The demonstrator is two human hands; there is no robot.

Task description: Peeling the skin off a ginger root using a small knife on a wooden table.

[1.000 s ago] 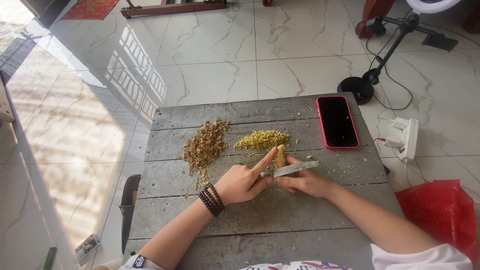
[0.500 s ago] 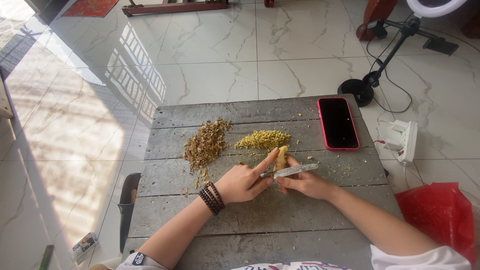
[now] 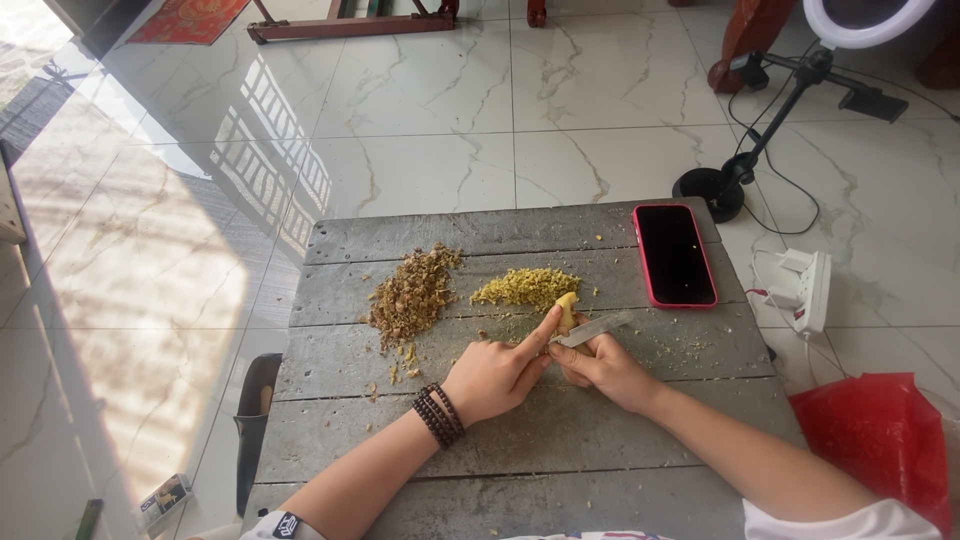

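Note:
My left hand (image 3: 495, 375) pinches a small yellow piece of ginger (image 3: 566, 309) against the grey wooden table (image 3: 520, 460), index finger stretched along it. A dark bead bracelet (image 3: 438, 414) sits on that wrist. My right hand (image 3: 605, 368) grips a small knife (image 3: 592, 331), its blade lying against the ginger piece. Just beyond lie a pile of yellow chopped bits (image 3: 526, 286) and, to its left, a pile of brownish peelings (image 3: 411, 295).
A phone with a red case (image 3: 674, 254) lies screen-dark at the table's far right. Off the table: a white power strip (image 3: 804, 289), a ring-light stand (image 3: 745, 160) with cables, a red plastic bag (image 3: 878, 437), a dark chair edge (image 3: 250, 420) at left.
Both hands stay at the ginger piece; the knife blade has shifted slightly against it. The piles and the phone have not moved.

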